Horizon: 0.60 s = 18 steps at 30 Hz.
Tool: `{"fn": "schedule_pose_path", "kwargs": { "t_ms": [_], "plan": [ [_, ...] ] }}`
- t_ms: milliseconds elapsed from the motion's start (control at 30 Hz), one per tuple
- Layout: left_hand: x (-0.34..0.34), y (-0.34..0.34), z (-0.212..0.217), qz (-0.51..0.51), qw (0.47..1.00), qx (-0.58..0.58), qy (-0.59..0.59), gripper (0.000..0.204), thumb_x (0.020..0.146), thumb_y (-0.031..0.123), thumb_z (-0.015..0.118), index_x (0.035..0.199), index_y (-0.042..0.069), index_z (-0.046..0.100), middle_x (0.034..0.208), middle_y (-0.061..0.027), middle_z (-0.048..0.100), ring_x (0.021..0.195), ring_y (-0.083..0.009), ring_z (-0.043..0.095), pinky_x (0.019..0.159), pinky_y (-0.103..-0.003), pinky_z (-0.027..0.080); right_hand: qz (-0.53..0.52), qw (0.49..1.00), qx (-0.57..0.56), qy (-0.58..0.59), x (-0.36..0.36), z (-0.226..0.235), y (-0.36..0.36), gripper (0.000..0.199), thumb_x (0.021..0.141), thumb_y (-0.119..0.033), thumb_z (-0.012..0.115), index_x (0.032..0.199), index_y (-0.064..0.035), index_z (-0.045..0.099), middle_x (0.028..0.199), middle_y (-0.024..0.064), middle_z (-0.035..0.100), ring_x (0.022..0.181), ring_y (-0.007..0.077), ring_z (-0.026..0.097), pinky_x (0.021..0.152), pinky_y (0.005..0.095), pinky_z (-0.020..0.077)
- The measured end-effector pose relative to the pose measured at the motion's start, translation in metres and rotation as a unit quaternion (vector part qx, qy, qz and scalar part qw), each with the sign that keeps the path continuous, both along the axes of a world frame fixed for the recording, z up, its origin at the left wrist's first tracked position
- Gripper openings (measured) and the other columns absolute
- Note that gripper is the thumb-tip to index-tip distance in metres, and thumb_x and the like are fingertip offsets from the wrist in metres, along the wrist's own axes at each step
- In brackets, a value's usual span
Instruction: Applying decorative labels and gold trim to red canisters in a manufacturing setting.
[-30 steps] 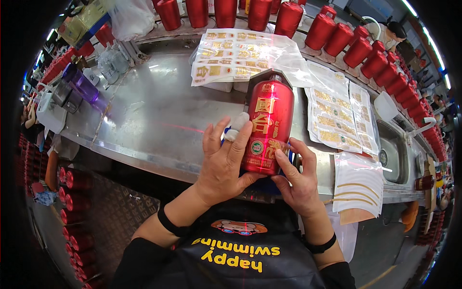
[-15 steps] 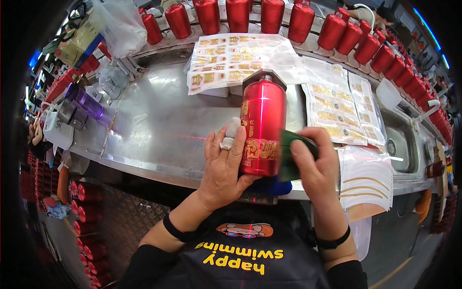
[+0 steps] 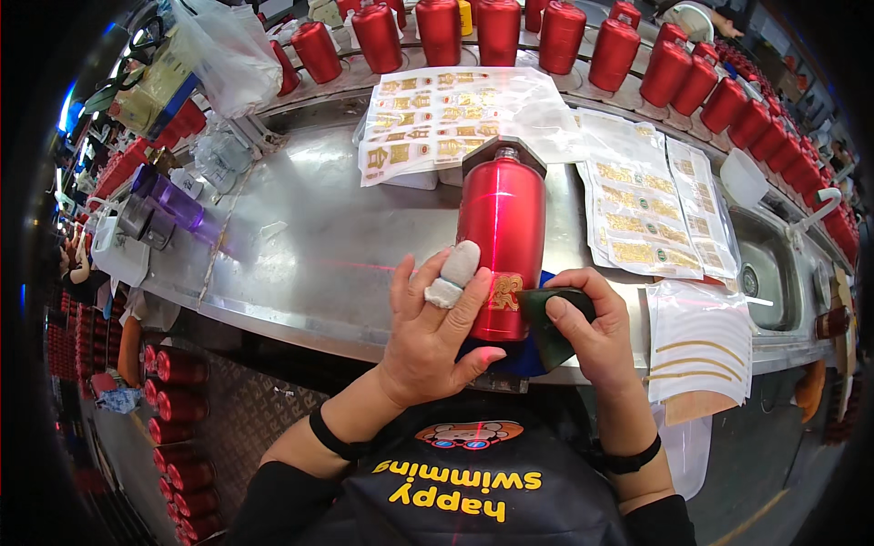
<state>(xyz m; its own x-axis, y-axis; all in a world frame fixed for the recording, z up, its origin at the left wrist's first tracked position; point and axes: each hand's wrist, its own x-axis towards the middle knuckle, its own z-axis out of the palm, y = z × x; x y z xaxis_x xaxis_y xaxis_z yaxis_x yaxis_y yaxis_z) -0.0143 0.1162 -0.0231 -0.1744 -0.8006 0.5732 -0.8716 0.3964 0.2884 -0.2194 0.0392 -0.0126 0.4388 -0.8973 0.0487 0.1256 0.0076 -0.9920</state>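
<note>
And here's the right hand (image 3: 601, 329), thumb and fingers pinched together on a dark green scraper (image 3: 552, 342), its edge right up at the gold sticker (image 3: 506, 293) low on the red bottle (image 3: 502, 218). The bottle sits mid-frame, neck toward the top. The left hand (image 3: 426, 353) has its fingers spread apart, laid along the bottle's left side, not wrapped round it. This looks like smoothing work: best keep the edge flat, press evenly, stroke outward from the sticker's middle, and let that left hand stop any roll. Too steep a tilt could scratch the red or lift a corner.

Now the count! One bottle in play, one scraper, two pale finger covers (image 3: 461, 262) on the left hand, one blue cloth (image 3: 523, 358) beneath. Outward across the table (image 3: 319, 246): one broad sticker sheet at upper centre, two lying side by side at right, their layers uncountable, and one at lower right showing three gold arcs (image 3: 699, 347). One purple cup (image 3: 173, 200) at left, one sink (image 3: 769, 273) at right. Red bottles along the top edge? Too many to tally.
</note>
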Motion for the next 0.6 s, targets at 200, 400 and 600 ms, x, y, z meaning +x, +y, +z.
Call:
{"fn": "schedule_pose_path", "kwargs": {
  "t_ms": [200, 400, 600],
  "plan": [
    [-0.002, 0.0, 0.008, 0.003, 0.998, -0.004, -0.065, 0.062, 0.087, 0.043, 0.061, 0.134, 0.004, 0.052, 0.136, -0.0188, 0.051, 0.129, -0.0372, 0.042, 0.111, -0.057, 0.018, -0.011, 0.999, -0.002, 0.04, -0.008, -0.002, 0.0, 0.015, 0.088, -0.011, 0.066, 0.099, -0.0024, 0.061, 0.082, -0.001, 0.061, 0.074, 0.0043, 0.054, 0.066, 0.02, 0.0449],
    [-0.004, -0.001, 0.017, -0.005, 0.996, 0.004, -0.086, 0.058, 0.083, 0.034, 0.065, 0.132, 0.005, 0.056, 0.134, -0.0162, 0.054, 0.129, -0.0348, 0.042, 0.111, -0.057, 0.017, 0.012, 0.999, -0.011, 0.04, -0.004, 0.001, -0.002, 0.015, 0.087, -0.012, 0.065, 0.098, -0.002, 0.06, 0.082, -0.0006, 0.062, 0.073, 0.0046, 0.055, 0.066, 0.0206, 0.0452],
    [-0.004, -0.002, 0.021, -0.019, 0.991, -0.004, -0.131, 0.048, 0.088, 0.036, 0.06, 0.127, 0.009, 0.061, 0.13, -0.0108, 0.057, 0.128, -0.0309, 0.045, 0.112, -0.056, 0.018, 0.004, 1.0, 0.012, 0.027, -0.009, -0.005, -0.002, 0.015, 0.089, -0.013, 0.065, 0.098, -0.0022, 0.06, 0.083, -0.0005, 0.062, 0.074, 0.0044, 0.054, 0.066, 0.0205, 0.045]
  ]
}}
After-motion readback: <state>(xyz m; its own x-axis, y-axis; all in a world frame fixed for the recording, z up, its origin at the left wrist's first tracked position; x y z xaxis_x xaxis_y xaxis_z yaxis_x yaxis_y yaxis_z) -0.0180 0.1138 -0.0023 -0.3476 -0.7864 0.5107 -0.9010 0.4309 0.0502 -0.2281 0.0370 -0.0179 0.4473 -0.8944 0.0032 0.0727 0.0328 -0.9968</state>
